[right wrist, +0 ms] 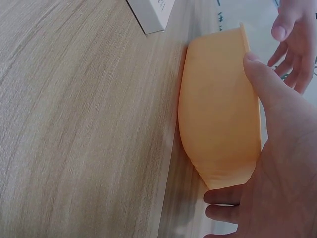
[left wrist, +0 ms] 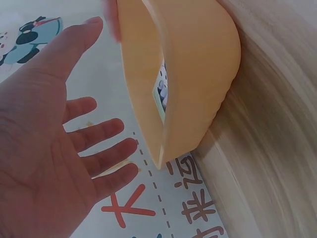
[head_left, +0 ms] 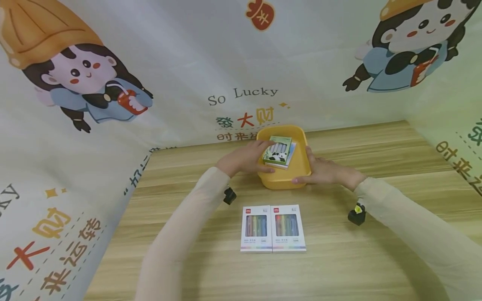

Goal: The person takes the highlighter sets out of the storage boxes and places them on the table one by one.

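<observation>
A yellow plastic bin (head_left: 299, 165) stands on the table near the back wall. Inside it a green box with a panda picture (head_left: 277, 157) lies over a pale blue-edged packet (head_left: 292, 154). My left hand (head_left: 246, 159) reaches over the bin's left side, its fingers spread apart and nothing in the palm in the left wrist view. Against the right side and near corner is my right hand (head_left: 326, 170), thumb at the rim and fingers extended along the outside wall. The packet's lower part is hidden under the panda box.
Two white boxes of coloured pens, a left one (head_left: 256, 242) and a right one (head_left: 288, 242), lie side by side in front of the bin on the wooden table (head_left: 339, 259). A printed cloth (head_left: 180, 54) hangs behind and at both sides.
</observation>
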Demonstrator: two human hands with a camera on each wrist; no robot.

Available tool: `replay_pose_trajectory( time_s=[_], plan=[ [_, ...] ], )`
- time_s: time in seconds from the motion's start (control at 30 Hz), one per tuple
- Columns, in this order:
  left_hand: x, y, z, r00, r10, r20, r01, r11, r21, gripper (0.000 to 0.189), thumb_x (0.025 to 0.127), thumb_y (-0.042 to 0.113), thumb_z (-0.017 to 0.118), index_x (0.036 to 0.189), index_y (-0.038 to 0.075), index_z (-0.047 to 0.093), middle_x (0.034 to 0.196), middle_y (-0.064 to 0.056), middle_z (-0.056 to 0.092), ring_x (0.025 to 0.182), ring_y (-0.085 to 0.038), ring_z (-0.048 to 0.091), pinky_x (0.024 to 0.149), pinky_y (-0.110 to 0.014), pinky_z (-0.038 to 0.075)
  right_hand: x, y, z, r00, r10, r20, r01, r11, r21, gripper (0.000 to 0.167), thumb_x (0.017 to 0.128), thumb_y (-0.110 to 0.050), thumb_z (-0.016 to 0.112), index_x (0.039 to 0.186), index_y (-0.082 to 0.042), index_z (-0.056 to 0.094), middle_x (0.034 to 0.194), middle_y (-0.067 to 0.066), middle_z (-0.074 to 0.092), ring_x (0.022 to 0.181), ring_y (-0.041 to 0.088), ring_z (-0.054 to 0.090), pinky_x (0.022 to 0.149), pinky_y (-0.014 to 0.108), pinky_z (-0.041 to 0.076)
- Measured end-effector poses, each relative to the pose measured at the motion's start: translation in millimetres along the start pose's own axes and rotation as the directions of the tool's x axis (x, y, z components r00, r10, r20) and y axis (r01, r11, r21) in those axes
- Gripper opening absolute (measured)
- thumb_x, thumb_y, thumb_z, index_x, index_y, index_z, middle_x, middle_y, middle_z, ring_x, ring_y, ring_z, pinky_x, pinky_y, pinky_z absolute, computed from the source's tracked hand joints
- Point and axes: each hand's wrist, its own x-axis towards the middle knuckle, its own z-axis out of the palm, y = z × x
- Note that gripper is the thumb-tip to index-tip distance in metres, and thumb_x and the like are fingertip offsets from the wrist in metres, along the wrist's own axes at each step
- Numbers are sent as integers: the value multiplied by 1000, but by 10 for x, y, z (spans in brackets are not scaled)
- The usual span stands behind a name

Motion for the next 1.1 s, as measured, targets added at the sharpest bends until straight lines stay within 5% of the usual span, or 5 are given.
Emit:
replay_pose_trajectory(
  time_s=[1.1],
  plan=[
    [632,-6,-132,997,-49,51,46,997,64,102,76,53,81,156,20,27,159,-10,32,147,-29,33,123,-47,30,-10,10,-1,1000,4,-5,-4,1000,1,130,81,-74,60,154,-1,-20,155,35,29,137,53,40,108,66,39]
  ],
)
